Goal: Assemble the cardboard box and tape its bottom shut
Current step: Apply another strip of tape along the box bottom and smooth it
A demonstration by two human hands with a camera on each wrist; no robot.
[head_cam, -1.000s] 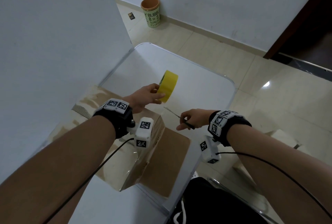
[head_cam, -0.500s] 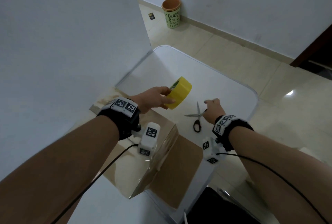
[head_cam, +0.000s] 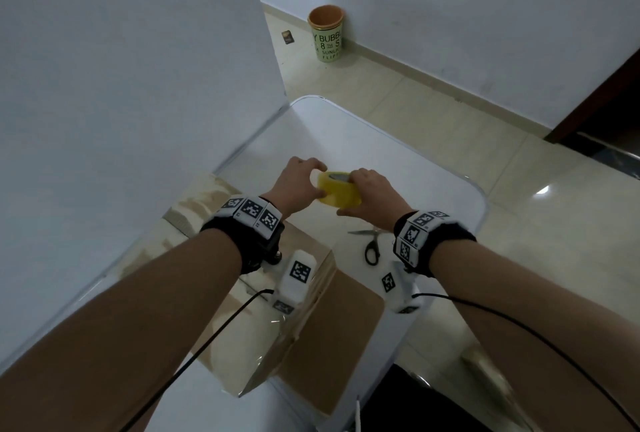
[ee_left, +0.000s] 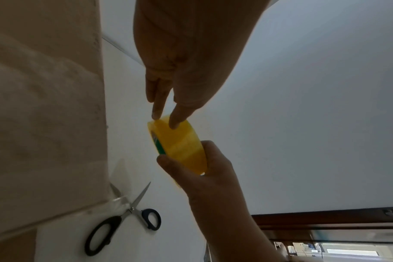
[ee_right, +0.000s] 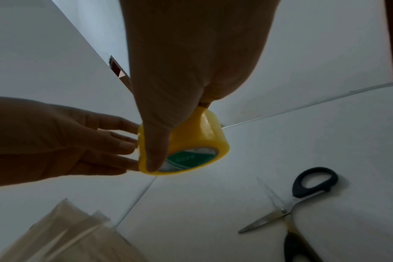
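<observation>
**Both hands on tape roll, hunting the free end**

Yellow tape roll is held in the air over the white table, just beyond the far edge of the cardboard box. Right hand has it clasped: thumb across the roll's face, fingers curled round the far side, as the right wrist view shows. Left hand is mostly extended, fingertips resting on the outer wrap near the roll's edge. Looks like it's feeling for the tape end; not a real grasp as far as I can tell.

Box sits on the table below the forearms, closed flaps facing up, with a clear film strip hanging over the corner nearest the scissors. Can't tell whether the seam is fully covered. Scissors lie flat on the table just right of the box, nobody touching them.

Handling, my read:
- Roll is light and rigid, glossy skin, so slippery. Hold by core and sides, not the wrap.
- Free end is thin and sticks back on itself. Pick it with a nail and pull steadily.
- Box is light, stiff along panels, weak at creases. Press on flaps near the seam while laying tape.
</observation>
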